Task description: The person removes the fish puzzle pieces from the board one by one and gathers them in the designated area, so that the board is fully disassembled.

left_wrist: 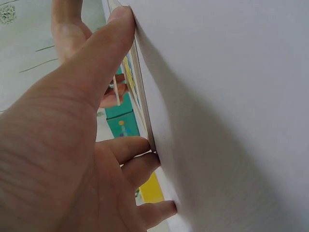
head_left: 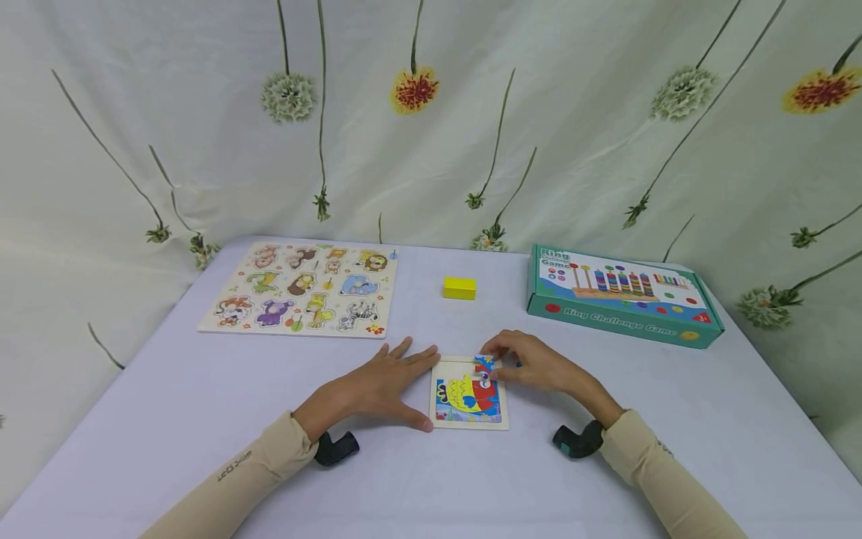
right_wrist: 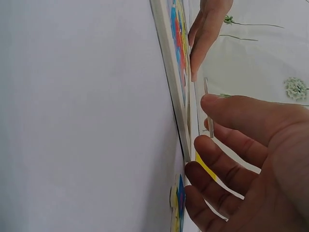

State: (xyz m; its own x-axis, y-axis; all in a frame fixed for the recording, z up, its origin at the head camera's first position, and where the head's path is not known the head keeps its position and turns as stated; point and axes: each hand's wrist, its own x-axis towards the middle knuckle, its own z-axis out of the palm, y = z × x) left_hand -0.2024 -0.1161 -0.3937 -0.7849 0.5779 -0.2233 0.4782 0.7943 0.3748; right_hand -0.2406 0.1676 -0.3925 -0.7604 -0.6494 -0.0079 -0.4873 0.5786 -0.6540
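A small wooden tray puzzle (head_left: pixel 469 427) lies flat in front of me, its lower part filled with a yellow, red and blue fish picture. My left hand (head_left: pixel 384 385) is spread beside it, thumb and fingertips right at the tray's left edge. Between thumb and fingers, my right hand (head_left: pixel 535 364) pinches a thin puzzle piece (right_wrist: pixel 209 111) above the tray's upper right part. That piece stands on edge in the right wrist view. Another colourful puzzle piece (right_wrist: pixel 178 203) lies by the tray under the right fingers, mostly hidden from the head view.
A yellow block (head_left: pixel 459 288) sits behind the tray. At the back left lies an animal puzzle board (head_left: pixel 296 288); a green Ring Challenge Game box (head_left: pixel 622 296) stands at the back right. A flowered cloth (head_left: pixel 431 150) hangs behind the white-covered table.
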